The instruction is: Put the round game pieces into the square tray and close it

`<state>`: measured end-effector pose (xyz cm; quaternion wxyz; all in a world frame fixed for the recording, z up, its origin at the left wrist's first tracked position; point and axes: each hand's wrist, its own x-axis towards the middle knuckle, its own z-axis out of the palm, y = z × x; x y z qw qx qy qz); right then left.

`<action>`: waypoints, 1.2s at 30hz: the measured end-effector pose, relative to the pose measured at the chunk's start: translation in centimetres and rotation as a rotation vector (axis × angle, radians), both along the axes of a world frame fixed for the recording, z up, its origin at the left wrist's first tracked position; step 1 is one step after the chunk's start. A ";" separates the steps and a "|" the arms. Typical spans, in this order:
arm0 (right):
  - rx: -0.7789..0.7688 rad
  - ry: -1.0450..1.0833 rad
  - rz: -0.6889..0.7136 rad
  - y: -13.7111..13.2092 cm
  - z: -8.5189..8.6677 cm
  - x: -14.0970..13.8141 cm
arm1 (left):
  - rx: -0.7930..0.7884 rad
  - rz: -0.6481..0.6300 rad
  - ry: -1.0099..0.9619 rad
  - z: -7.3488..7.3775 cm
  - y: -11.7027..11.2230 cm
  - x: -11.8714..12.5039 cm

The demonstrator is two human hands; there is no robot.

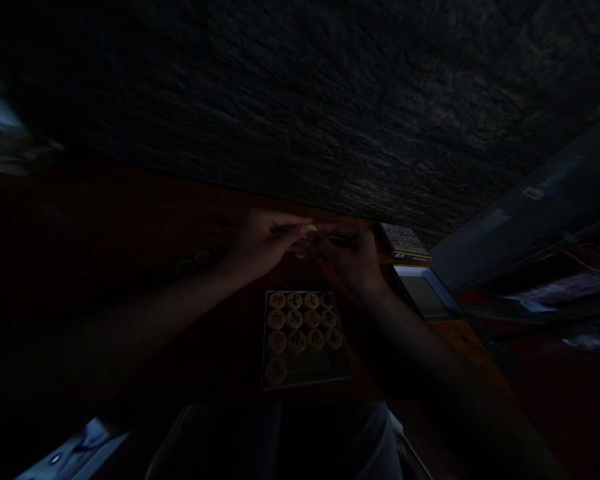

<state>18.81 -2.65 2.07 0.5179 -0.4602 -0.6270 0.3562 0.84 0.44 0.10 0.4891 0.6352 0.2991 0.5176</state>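
The scene is very dark. My left hand (pixel 263 243) and my right hand (pixel 353 257) meet above a reddish-brown table (pixel 145 220), fingers pinched together. Between the fingertips sits a small pale round disc (pixel 309 231); the left thumb and fingers close on it, and the right fingers touch or pinch it from the other side. Just below the hands lies a shallow square box (pixel 305 373) with several round wooden Chinese chess pieces (pixel 296 320) in rows, marked in red and black. Its lower part has bare slots.
A dark stone-textured wall (pixel 300 100) rises behind the table. At the right lie a small printed box (pixel 404 241) and a flat pale lid or tray (pixel 425 293). Cluttered shelves stand at the far right. Small dark round objects (pixel 195 260) lie left of my hands.
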 end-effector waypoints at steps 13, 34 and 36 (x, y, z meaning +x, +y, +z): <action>-0.038 0.049 -0.016 0.3 -0.4 -0.1 | 0.055 -0.003 0.107 0.5 -0.3 0.2; 0.018 0.086 0.065 0.8 -1.3 0.4 | -0.264 -0.002 -0.136 0.8 -0.4 0.3; 0.080 0.073 0.036 0.6 -1.2 0.4 | -0.286 -0.044 -0.170 0.9 -0.4 0.3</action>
